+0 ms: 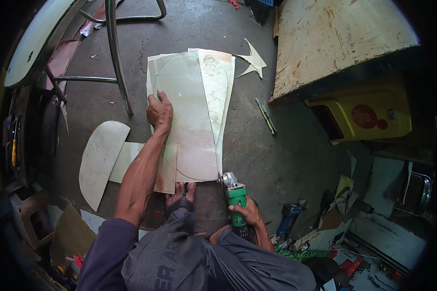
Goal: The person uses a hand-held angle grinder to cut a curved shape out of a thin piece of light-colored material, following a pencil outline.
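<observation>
Several thin pale sheets (214, 97), like plywood, lie stacked on the floor. The top sheet (187, 111) has a curved line marked on it. My left hand (160, 110) is at its left edge, fingers curled in and pressed to the sheet. In my right hand (247, 211) is a green angle grinder (237, 199), gripped round its body. The grinder's disc (223, 180) meets the sheet's lower right corner or sits right beside it; I cannot tell whether it spins. My sandalled foot (180, 196) is at the sheet's near edge.
A half-round board (102, 160) lies left, a star-shaped offcut (253, 60) and a cutter knife (266, 116) right. A metal-legged chair (114, 58) stands far left. The wooden bench (340, 43) and a yellow crate (374, 111) flank the right. A blue power tool (290, 218) lies near right.
</observation>
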Tool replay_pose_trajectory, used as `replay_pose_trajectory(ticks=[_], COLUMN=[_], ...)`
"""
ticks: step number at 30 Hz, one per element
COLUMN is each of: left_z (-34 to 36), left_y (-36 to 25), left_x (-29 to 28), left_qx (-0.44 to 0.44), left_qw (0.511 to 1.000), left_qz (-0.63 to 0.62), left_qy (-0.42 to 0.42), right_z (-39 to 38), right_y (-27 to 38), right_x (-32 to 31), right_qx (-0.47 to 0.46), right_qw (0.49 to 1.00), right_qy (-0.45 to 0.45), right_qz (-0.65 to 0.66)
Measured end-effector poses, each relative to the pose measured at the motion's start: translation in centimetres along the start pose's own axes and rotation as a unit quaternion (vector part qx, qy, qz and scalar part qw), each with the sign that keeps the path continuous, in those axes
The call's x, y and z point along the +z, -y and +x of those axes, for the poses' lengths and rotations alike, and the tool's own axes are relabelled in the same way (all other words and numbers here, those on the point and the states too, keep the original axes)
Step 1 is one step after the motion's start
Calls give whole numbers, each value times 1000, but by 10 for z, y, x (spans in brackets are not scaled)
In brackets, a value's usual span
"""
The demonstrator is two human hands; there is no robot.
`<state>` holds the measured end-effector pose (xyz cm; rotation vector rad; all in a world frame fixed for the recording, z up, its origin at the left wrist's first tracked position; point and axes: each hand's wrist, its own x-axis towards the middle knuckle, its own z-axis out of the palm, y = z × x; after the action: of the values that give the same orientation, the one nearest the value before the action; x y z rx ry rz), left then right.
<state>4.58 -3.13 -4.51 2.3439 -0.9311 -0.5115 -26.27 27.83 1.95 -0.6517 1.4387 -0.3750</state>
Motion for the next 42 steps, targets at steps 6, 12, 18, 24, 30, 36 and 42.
replay_pose_trajectory(ticks=[6,12,18,24,30,36,42], left_z=[-1,-2,-2,2,1,1,1], left_y=[0,-1,-2,2,2,3,3], left_x=[1,-1,0,2,4,5,2], left_qx=[9,12,11,17,24,25,23], left_qw=[1000,1000,1000,1000,999,999,999], left_qz=[4,0,-9,-18,-24,-20,-27], left_qy=[0,7,11,11,15,14,23], right_z=[-1,-2,1,2,5,5,0], right_y=[10,15,10,12,2,7,35], right_x=[2,4,4,5,2,4,13], right_qx=[9,18,5,13,2,-8,12], right_qw=[1000,999,1000,1000,1000,1000,999], right_qy=[6,7,-3,-7,-17,-16,2], right_qz=[18,31,15,5,-25,-21,36])
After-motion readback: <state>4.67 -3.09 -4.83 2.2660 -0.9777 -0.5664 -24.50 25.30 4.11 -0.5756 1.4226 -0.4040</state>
